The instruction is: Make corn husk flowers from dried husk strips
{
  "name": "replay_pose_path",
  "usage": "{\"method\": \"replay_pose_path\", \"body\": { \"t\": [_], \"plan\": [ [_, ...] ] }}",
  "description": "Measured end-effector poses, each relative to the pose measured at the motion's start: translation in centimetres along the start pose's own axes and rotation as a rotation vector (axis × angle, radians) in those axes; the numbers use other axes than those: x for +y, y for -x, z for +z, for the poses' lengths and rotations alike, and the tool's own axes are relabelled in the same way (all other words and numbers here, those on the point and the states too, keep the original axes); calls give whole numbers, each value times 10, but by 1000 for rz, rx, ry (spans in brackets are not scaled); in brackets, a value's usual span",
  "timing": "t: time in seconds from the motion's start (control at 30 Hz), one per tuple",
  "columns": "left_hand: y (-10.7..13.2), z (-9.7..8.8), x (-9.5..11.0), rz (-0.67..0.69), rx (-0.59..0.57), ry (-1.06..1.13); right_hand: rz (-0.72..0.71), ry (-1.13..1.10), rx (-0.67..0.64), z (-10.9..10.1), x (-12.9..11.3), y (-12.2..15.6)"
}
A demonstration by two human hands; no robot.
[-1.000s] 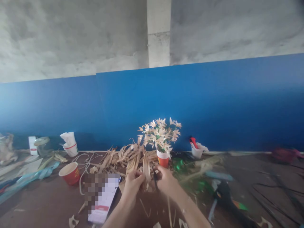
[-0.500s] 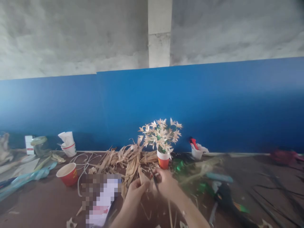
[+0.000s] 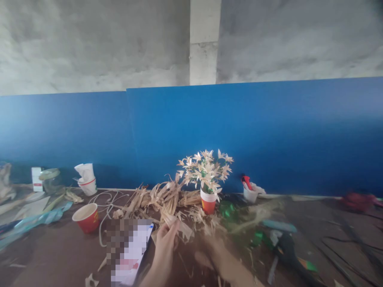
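Observation:
My left hand (image 3: 165,241) pinches a pale piece of dried corn husk (image 3: 184,230) between thumb and fingers, just in front of the husk pile. To its right my right hand (image 3: 209,253) hangs low over the brown table, apart from the husk piece. Motion smears its fingers, so whatever it may hold does not show. Behind both hands stands a red and white paper cup (image 3: 208,204) holding a bunch of pale husk flowers (image 3: 206,169) with green stems. Loose husk scraps (image 3: 206,223) lie around the cup's foot.
Heaped dried husks (image 3: 158,199) lie behind my left hand. A phone (image 3: 134,251), partly pixelated, and a red paper cup (image 3: 86,218) are to the left. On the right lie a black-handled tool (image 3: 289,253) and dark cables. A blue panel (image 3: 269,135) closes the back.
My right hand has pulled back toward me from beside the husk piece and is now blurred; its dark, thin tool no longer shows. My left hand has shifted slightly left, still pinching the husk.

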State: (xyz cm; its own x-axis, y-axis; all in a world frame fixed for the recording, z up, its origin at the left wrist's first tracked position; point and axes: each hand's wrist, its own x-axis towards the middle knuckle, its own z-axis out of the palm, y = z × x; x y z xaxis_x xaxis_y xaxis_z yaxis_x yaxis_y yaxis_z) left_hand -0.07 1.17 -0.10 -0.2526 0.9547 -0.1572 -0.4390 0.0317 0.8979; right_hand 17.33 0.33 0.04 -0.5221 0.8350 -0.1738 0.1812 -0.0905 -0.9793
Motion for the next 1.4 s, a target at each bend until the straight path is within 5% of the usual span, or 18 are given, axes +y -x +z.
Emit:
{"method": "replay_pose_path", "body": {
  "t": [0.33,0.67,1.4],
  "plan": [
    [0,1,-4,-26,85,3,-25,-2,-36,15,7,9],
    [5,5,-6,-64,52,20,-21,-57,107,22,21,5],
    [3,1,0,-98,-10,-94,23,17,101,17,19,8]
  ]
}}
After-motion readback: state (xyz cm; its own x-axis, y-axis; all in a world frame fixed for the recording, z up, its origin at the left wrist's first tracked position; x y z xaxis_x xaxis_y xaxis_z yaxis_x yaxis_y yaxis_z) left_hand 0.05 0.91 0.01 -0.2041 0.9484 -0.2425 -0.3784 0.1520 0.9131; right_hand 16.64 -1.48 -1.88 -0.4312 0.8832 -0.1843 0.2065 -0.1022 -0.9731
